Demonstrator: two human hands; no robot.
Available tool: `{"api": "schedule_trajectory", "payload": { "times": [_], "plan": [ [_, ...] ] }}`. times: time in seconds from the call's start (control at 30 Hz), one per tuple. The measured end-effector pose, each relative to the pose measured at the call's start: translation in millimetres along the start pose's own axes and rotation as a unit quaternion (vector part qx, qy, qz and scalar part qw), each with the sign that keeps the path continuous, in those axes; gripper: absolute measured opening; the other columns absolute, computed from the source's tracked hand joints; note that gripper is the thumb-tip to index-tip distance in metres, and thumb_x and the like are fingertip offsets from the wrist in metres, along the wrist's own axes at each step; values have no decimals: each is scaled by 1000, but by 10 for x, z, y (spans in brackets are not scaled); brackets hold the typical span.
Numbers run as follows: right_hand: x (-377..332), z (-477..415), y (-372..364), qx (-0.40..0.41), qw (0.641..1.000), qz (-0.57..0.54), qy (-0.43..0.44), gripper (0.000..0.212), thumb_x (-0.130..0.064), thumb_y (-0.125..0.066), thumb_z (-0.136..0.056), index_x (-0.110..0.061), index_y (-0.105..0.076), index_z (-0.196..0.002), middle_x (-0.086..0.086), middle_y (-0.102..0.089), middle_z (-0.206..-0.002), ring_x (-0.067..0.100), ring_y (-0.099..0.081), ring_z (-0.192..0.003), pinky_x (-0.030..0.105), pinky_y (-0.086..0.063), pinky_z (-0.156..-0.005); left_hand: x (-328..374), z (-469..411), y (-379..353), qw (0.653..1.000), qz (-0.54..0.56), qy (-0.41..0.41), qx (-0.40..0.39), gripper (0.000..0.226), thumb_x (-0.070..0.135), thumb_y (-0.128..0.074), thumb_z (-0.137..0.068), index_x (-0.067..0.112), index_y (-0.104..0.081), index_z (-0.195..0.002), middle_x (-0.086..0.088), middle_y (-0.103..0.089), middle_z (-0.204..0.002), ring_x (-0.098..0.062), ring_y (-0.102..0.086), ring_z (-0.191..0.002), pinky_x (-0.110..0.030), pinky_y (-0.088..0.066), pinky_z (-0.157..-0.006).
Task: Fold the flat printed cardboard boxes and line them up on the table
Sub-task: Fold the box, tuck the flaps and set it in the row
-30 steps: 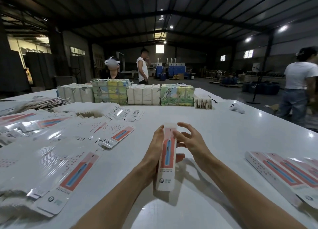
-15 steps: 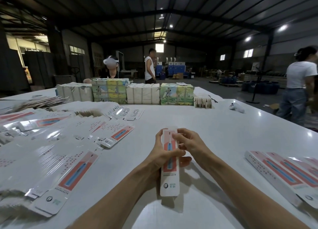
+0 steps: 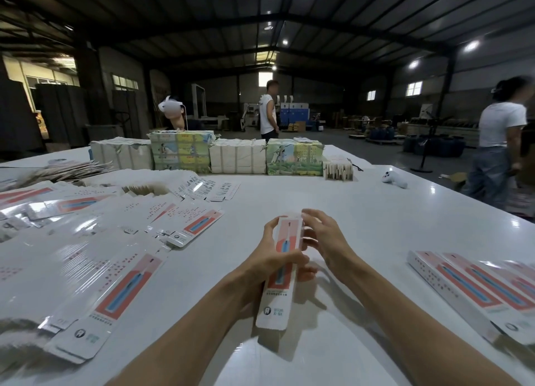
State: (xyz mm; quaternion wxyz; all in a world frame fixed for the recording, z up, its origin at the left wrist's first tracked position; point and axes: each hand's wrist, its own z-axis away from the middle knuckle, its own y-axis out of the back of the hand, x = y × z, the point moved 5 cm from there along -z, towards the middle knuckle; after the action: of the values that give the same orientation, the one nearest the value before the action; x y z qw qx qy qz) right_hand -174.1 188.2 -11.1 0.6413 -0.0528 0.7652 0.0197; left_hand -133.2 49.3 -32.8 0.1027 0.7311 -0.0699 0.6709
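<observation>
I hold a long, narrow white box (image 3: 275,304) printed with a red panel and a blue toothbrush above the white table (image 3: 362,220), its far end raised. My left hand (image 3: 269,261) grips its middle, thumb across the printed face. My right hand (image 3: 324,238) touches the box's far end with loosely bent fingers. A wide heap of flat printed box blanks (image 3: 95,255) covers the table's left side. Folded boxes (image 3: 474,287) lie side by side in a row at the right edge.
Bundled stacks of packaging (image 3: 208,155) line the table's far edge, with a small stack of cards (image 3: 338,168) and a white controller (image 3: 394,178) beside them. One person (image 3: 267,110) stands beyond the table and another (image 3: 498,142) at the right.
The box has risen and tipped its far end up. My left hand closed round its middle, and my right hand's fingers shifted to the box's top end.
</observation>
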Motion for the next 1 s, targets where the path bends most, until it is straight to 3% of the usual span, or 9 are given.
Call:
{"api": "schedule_trajectory", "payload": {
  "times": [0.2, 0.33, 0.4, 0.53, 0.63, 0.77, 1.0],
  "plan": [
    [-43, -9, 141, -11, 999, -2, 52, 15, -11, -61, -104, -12, -72, -115, 9, -78, -101, 28, -78, -96, 33, -64, -76, -25, 4, -40, 1000, -7, 17, -12, 98, 26, -88, -70, 43, -28, -146, -11, -66, -122, -30, -77, -96, -35, -64, -74],
    [-180, 15, 134, 17, 977, 142, 157, 24, 3, -55, -102, -9, -75, -105, 7, -77, -102, 24, -78, -93, 35, -66, -74, -30, 5, -35, 999, -18, 24, -16, 100, 23, -87, -72, 45, -26, -148, -12, -67, -122, -33, -77, -99, -39, -65, -78],
    [-217, 30, 128, 14, 972, 154, 178, 29, 8, -52, -100, -7, -77, -101, 6, -77, -102, 24, -78, -94, 35, -66, -75, -24, 10, -39, 999, -12, 26, -23, 99, 21, -86, -73, 46, -26, -147, -14, -67, -122, -35, -77, -97, -42, -65, -79],
    [-184, -5, 150, -26, 992, 71, 106, 17, -9, -59, -103, -6, -76, -106, 9, -79, -104, 28, -78, -97, 36, -64, -78, -2, 16, -30, 999, -48, 10, -19, 100, 25, -85, -71, 45, -25, -147, -12, -65, -122, -31, -78, -92, -37, -65, -76],
    [-122, -26, 160, -37, 999, -21, 10, 34, -32, -68, -101, 1, -73, -108, 11, -79, -104, 29, -78, -95, 34, -63, -73, -21, 14, -33, 996, -80, 8, -29, 99, 25, -85, -75, 45, -22, -148, -11, -63, -122, -26, -78, -91, -33, -64, -74],
    [-101, -34, 204, -20, 999, -36, -30, 23, -16, -75, -95, 5, -74, -104, 16, -79, -95, 28, -79, -86, 34, -62, -68, -49, -2, -45, 993, -107, -2, -44, 94, 21, -85, -84, 49, -19, -146, -10, -60, -120, -18, -79, -86, -26, -62, -68],
    [-109, -14, 235, -1, 998, -29, -55, 12, -7, -71, -97, 0, -81, -94, 17, -79, -95, 26, -77, -85, 37, -64, -70, -96, -69, -42, 994, -95, -8, -46, 112, 19, -90, -77, 66, -11, -141, -14, -56, -124, -27, -79, -88, -31, -64, -70]
  ]
}}
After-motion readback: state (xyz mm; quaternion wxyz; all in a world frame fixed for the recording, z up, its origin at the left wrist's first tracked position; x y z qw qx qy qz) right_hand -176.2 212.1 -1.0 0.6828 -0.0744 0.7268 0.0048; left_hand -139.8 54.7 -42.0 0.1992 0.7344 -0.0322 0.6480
